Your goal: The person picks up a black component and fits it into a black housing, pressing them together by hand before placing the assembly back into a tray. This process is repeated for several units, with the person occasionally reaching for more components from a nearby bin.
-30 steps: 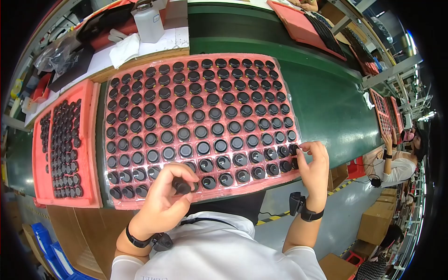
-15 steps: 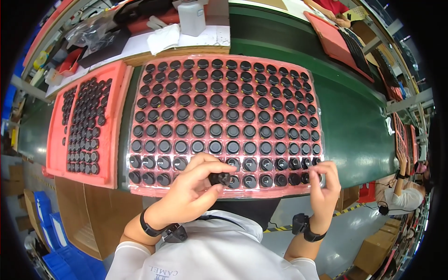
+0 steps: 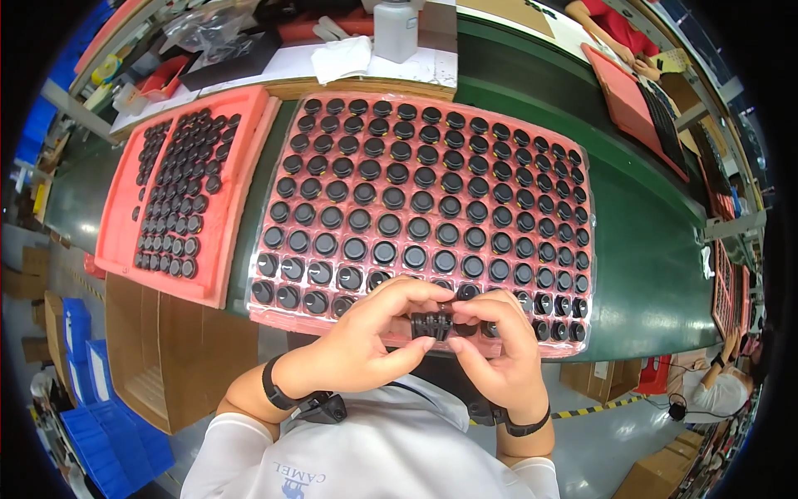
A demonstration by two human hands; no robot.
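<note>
Between both hands is a black ribbed cylindrical part (image 3: 430, 325), held over the near edge of a large pink tray. My left hand (image 3: 370, 337) is closed on its left side, thumb below and fingers above. At its right end, the thumb and fingertips of my right hand (image 3: 503, 345) pinch it; whether they hold a second small piece is hidden. The large pink tray (image 3: 276, 318) has a clear plastic liner with rows of black round-capped parts (image 3: 385, 252). My hands cover some of the nearest rows.
A smaller pink foam tray (image 3: 118, 241) with many black parts lies to the left. Behind stand a white bottle (image 3: 395, 33) and a white cloth (image 3: 342, 60). Green surface (image 3: 657, 249) stretches right. Below left are a cardboard box (image 3: 158, 358) and blue bins (image 3: 116, 437). Other people work at right.
My right hand has moved left from the tray's right edge to meet the black part in my left hand. The view has shifted and turned slightly.
</note>
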